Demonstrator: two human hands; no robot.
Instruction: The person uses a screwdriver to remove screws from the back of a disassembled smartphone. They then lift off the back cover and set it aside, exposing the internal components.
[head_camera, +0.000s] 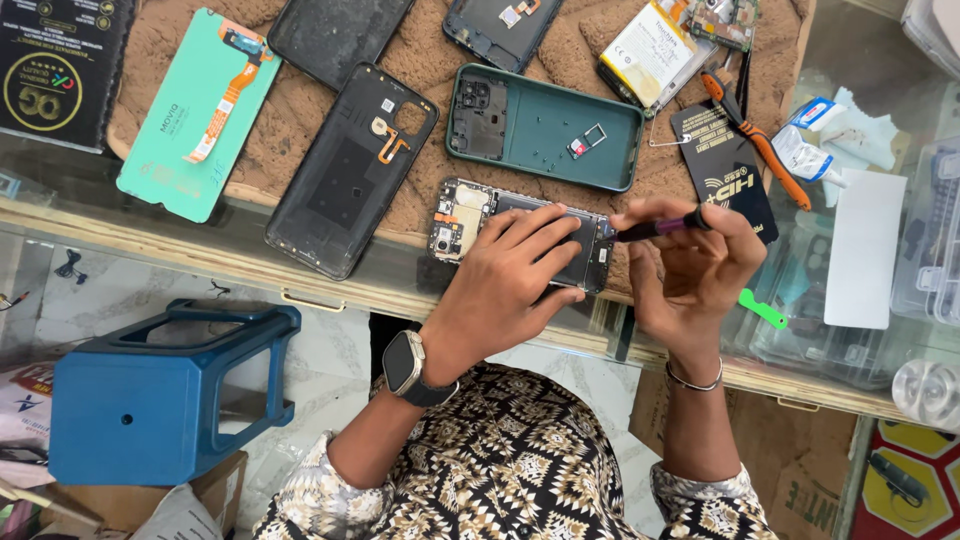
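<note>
My left hand (505, 282) lies flat on an opened phone body (462, 216) with its circuit board showing, pressing it down on the brown mat (300, 110). My right hand (690, 260) grips a small purple-handled screwdriver (660, 228), its tip pointing left at the phone's right end. A smartwatch is on my left wrist, a thin bangle on my right.
On the mat lie a green phone frame (560, 135), a black back cover (345, 170), a teal screen panel with orange flex cable (195, 115), a battery (650, 50), an orange-handled tool (760, 140) and a black card (730, 170). A blue plastic stool (150, 400) stands on the floor at left.
</note>
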